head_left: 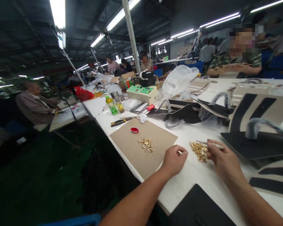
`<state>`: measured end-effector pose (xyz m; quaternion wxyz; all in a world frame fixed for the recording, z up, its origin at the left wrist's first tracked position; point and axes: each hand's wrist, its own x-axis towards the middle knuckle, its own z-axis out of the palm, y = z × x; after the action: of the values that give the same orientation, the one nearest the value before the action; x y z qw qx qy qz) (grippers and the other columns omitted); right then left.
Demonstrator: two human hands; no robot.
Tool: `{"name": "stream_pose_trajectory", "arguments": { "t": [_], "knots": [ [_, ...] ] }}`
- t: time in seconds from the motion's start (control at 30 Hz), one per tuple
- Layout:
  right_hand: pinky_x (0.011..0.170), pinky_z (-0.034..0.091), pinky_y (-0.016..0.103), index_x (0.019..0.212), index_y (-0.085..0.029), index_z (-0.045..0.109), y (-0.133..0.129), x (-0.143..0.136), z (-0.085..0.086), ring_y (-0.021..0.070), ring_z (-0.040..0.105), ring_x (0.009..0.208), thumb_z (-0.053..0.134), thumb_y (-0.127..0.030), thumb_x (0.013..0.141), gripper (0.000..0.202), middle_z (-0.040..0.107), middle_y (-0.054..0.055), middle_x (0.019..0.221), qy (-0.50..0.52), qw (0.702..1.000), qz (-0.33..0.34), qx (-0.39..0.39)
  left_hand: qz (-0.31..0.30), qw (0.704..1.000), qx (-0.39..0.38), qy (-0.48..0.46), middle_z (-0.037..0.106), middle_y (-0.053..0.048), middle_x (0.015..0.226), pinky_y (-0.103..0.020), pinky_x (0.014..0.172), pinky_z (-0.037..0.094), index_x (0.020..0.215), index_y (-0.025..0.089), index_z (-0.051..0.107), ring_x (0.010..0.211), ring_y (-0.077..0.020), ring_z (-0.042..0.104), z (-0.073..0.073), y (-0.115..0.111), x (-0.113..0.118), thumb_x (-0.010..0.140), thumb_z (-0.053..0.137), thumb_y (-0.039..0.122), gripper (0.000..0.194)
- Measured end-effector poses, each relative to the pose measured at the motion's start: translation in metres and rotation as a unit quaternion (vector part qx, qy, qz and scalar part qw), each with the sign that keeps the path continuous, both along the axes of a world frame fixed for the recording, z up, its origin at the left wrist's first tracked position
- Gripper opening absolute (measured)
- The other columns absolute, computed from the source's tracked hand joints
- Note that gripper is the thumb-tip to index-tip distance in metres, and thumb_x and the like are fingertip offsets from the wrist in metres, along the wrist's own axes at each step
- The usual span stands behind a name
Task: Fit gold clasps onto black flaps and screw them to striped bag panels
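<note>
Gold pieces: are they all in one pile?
No, one pile lies on the brown sheet, a second pile on the white table.

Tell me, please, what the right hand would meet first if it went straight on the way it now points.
Most likely the pile of gold-coloured metal pieces on the white table, just ahead of the right hand; whether they already touch is hard to tell from this one view.

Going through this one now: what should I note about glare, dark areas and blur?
Head view: the nearest ceiling light at upper left is blown out white; head view: the green floor sinks into near-black; head view: the gold pieces beside the right hand glint, their outlines running together; head view: distant workers look soft.
</note>
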<state>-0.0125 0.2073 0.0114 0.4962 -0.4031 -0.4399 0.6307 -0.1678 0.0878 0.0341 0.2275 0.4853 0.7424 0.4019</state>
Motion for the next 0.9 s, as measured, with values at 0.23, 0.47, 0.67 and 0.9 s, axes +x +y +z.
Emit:
{"name": "stream_pose_trajectory", "arguments": {
  "t": [0.23,0.47,0.67,0.9],
  "knots": [
    [0.044,0.047,0.024,0.101,-0.017,0.078,-0.022,-0.024,0.03,0.0144,0.054,0.055,0.097,-0.05,0.062,0.054,0.063,0.003,0.069,-0.068,0.992,0.107,-0.005,0.09,0.85,0.103,-0.509,0.073,-0.013,0.11,-0.018,0.038,0.032,0.092,0.014,0.063,0.066,-0.0111,0.063,0.006,-0.07,-0.027,0.079,0.073,0.04,0.031],
    [0.052,0.048,0.026,0.106,-0.015,0.074,-0.06,-0.134,0.095,0.0146,0.057,0.056,0.086,-0.055,0.077,0.051,0.062,0.0,0.066,-0.138,0.933,0.308,0.124,0.087,0.808,0.134,-0.567,0.071,-0.009,0.099,-0.017,0.037,0.036,0.09,0.015,0.058,0.06,-0.0102,0.06,0.003,-0.107,-0.049,0.075,0.079,0.047,0.041],
    [0.048,0.048,0.024,0.097,-0.016,0.072,-0.073,-0.255,0.08,0.0146,0.062,0.054,0.076,-0.052,0.079,0.04,0.064,0.0,0.07,-0.191,0.914,0.307,0.186,0.075,0.848,0.123,-0.51,0.065,-0.002,0.075,-0.018,0.037,0.04,0.088,0.016,0.059,0.053,-0.0094,0.052,0.004,-0.132,-0.068,0.077,0.075,0.043,0.033],
    [0.047,0.046,0.022,0.092,-0.017,0.071,-0.064,-0.32,0.042,0.014,0.063,0.051,0.074,-0.04,0.08,0.026,0.065,-0.001,0.066,-0.256,0.895,0.298,0.211,0.056,0.86,0.096,-0.498,0.064,-0.002,0.077,-0.019,0.039,0.044,0.101,0.012,0.073,0.05,-0.008,0.051,-0.006,-0.15,-0.085,0.079,0.073,0.051,0.045]
  ]
}}
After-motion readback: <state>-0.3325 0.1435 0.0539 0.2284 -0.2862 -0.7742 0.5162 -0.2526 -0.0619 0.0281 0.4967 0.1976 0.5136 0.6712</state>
